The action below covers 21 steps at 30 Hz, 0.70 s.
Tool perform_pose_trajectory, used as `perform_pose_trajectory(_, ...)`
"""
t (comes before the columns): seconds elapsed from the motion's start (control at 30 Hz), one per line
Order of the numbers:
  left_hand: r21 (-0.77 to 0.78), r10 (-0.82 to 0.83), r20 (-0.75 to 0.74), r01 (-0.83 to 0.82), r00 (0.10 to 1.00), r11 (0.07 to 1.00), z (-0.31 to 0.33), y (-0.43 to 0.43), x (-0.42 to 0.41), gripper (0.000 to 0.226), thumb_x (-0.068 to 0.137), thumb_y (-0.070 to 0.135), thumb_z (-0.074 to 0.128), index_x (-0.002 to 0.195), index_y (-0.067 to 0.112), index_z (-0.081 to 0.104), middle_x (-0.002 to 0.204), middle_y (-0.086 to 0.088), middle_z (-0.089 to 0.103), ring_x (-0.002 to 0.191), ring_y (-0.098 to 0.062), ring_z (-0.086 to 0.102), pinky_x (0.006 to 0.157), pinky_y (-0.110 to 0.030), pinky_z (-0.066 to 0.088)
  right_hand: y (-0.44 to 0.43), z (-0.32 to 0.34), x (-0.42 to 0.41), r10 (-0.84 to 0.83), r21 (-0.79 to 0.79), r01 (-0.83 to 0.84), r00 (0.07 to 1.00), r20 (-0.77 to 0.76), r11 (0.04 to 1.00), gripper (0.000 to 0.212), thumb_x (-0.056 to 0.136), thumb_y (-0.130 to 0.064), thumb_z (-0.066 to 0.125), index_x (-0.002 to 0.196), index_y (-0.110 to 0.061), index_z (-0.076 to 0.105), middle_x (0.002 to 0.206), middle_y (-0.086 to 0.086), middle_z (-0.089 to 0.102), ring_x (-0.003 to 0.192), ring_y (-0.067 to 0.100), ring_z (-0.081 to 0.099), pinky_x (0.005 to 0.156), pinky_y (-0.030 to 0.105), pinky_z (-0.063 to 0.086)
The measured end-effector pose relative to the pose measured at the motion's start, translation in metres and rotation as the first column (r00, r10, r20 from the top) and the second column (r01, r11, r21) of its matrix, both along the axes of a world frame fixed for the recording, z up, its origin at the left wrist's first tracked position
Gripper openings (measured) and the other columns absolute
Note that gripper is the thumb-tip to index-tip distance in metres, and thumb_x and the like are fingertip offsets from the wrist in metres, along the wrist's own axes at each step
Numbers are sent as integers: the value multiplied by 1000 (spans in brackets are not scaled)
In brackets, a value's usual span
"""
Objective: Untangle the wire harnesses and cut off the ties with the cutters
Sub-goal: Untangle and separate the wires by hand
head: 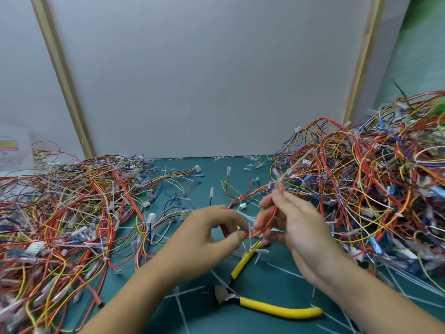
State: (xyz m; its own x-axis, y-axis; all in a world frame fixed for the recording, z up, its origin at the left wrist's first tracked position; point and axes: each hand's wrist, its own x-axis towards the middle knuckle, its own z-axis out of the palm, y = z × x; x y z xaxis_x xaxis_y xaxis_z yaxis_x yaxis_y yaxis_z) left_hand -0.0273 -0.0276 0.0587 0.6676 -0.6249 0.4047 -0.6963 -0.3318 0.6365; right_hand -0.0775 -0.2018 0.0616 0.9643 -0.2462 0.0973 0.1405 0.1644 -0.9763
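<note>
Two bare hands meet above the teal cutting mat [212,177], both clamped on one red-and-orange wire harness [271,218]. The left hand [212,227] pinches it between thumb and fingertips beside a white plastic tie [250,233]. The right hand [296,222] curls round the loop higher up, though blur smears its fingers. The yellow-handled cutters [265,306] lie spread on the mat just below, one handle partly hidden behind the hands. A left wire heap [60,213] and a taller right wire heap [373,177] are cut off by the frame edges.
</note>
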Motion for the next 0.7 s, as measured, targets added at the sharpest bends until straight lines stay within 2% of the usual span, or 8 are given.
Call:
perform_pose_trajectory(0.13, -281, -126, -362, 20, 924, 959, 2, -4, 2, 26, 91, 34, 55, 87, 15, 72, 76, 0, 67, 77, -10, 60, 75, -20, 46, 8, -2, -4, 246, -35, -245, 968, 41, 969, 34, 104, -28, 39, 86, -8, 59, 65, 17, 65, 51, 19, 53, 50, 26, 46)
perform_pose_trajectory(0.17, -333, -166, -413, 21, 895, 943, 2, -4, 5, 30, 91, 36, 54, 91, 13, 74, 80, -6, 70, 81, -17, 63, 80, -26, 48, 9, -2, -5, 302, -40, -301, 952, 42, 953, 33, 102, -29, 40, 84, -8, 58, 64, 17, 64, 51, 18, 55, 51, 25, 46)
perform_pose_trajectory(0.23, -422, -250, -489, 24, 836, 906, 0, -4, 8, 38, 91, 39, 55, 103, 9, 75, 95, -19, 73, 92, -30, 66, 90, -42, 49, 12, -4, -6, 409, -50, -408, 912, 24, 912, 32, 97, -31, 42, 82, -9, 58, 63, 16, 63, 53, 18, 56, 53, 22, 46)
perform_pose_trajectory(0.4, -554, -361, -568, -19, 740, 833, -4, -4, 9, 30, 83, 37, 69, 101, 15, 78, 107, -10, 75, 103, -16, 68, 90, -25, 52, 15, -6, -7, 569, 53, -566, 818, -87, 822, 32, 94, -34, 48, 83, -12, 68, 67, 16, 67, 50, 20, 52, 52, 25, 46)
perform_pose_trajectory(0.5, -564, -329, -567, -65, 755, 824, -7, -6, 10, 27, 77, 35, 75, 91, 12, 79, 104, -8, 74, 104, -18, 67, 93, -28, 50, 12, -7, -6, 592, 114, -582, 799, -106, 805, 34, 94, -34, 50, 87, -9, 71, 75, 19, 70, 47, 16, 55, 49, 25, 50)
perform_pose_trajectory(0.57, -569, -285, -545, -98, 788, 817, -8, -7, 11, 21, 76, 30, 81, 84, 11, 79, 96, -9, 75, 105, -15, 68, 91, -23, 51, 13, -7, -7, 566, 71, -562, 814, -131, 824, 36, 95, -36, 51, 87, -8, 72, 79, 19, 72, 46, 14, 56, 48, 26, 52)
perform_pose_trajectory(0.63, -584, -242, -518, -132, 820, 801, -7, -7, 11, 19, 74, 25, 79, 85, 9, 79, 89, -8, 76, 103, -10, 69, 84, -13, 49, 15, -8, -7, 475, -27, -483, 868, -145, 875, 38, 96, -37, 52, 87, -7, 72, 80, 16, 73, 45, 15, 56, 45, 26, 52)
perform_pose_trajectory(0.7, -583, -200, -495, -153, 845, 798, -5, -5, 12, 25, 75, 21, 76, 96, 9, 79, 92, -5, 77, 93, -9, 70, 77, -11, 49, 14, -9, -5, 312, -117, -321, 946, -91, 940, 36, 94, -38, 56, 89, -5, 70, 81, 10, 73, 44, 17, 56, 44, 28, 51)
